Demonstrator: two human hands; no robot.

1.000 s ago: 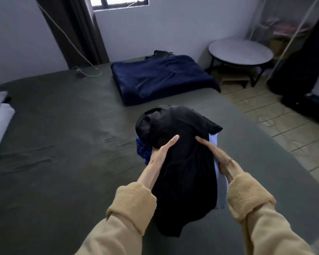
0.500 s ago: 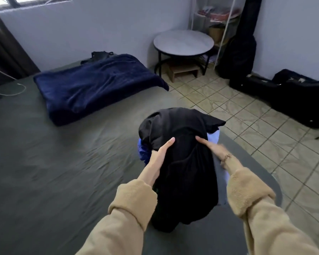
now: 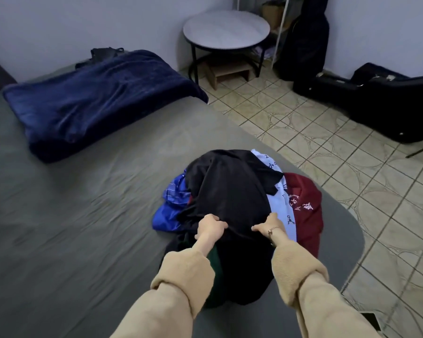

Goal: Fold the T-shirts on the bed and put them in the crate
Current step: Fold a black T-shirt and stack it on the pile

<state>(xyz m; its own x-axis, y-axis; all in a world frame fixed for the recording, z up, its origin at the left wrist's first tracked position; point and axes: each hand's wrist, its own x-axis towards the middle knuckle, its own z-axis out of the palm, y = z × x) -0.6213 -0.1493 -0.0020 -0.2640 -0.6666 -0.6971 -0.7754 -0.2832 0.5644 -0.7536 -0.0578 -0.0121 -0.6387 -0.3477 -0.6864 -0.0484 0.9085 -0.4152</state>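
Black T-shirt (image 3: 230, 191) gripped by both hands (image 3: 211, 225) (image 3: 269, 224); maroon shirt (image 3: 305, 203) print unreadable.

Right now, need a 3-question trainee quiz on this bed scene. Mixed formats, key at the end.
1. True or false: both hands grip the black T-shirt.
2. Which garment lies at the pile's right edge? A) blue T-shirt B) maroon T-shirt C) white printed T-shirt
3. Fill in: the folded navy blanket lies on the ____.

Key: 1 true: left hand and right hand both hold it. 2 B. 3 bed.
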